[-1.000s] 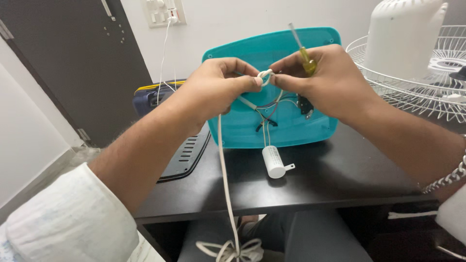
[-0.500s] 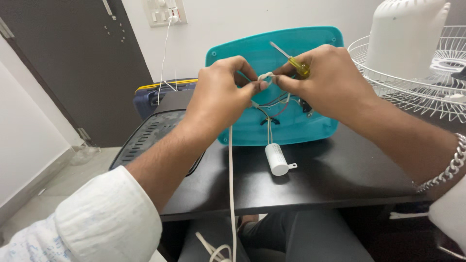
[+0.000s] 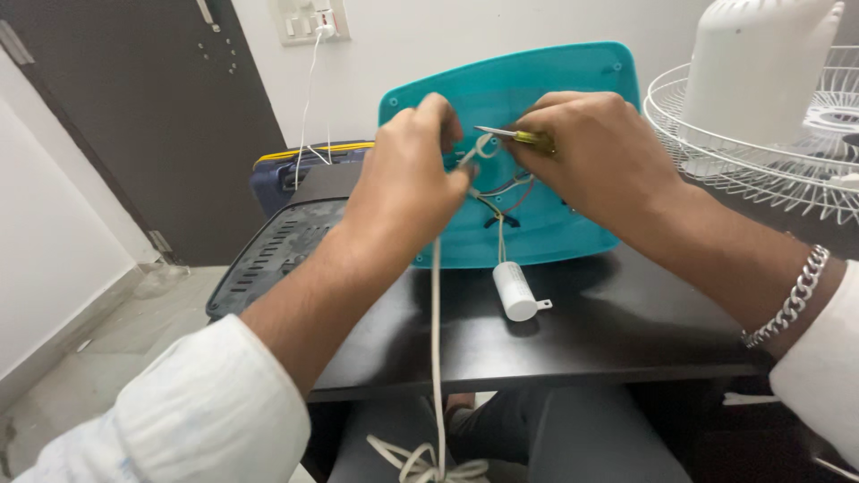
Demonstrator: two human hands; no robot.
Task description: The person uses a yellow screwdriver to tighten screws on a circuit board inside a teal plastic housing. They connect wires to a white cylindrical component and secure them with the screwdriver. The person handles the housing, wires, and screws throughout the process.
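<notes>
My left hand pinches the upper end of a white power cord that hangs down to a coil near the floor. My right hand grips a screwdriver with a yellow handle; its metal tip points left toward the cord end between my hands. Both hands hover in front of a teal plastic cover standing upright on the black table. Thin coloured wires run from the cover down to a white cylindrical capacitor lying on the table.
A white fan grille and white motor housing sit at the right. A dark grey vented panel leans at the table's left, with a blue and yellow case behind it. A wall socket holds a plugged white cable.
The view has shifted and my hands have moved slightly right and closer together. The screwdriver has tilted from pointing up-left to lying nearly level, tip toward the cord end.
</notes>
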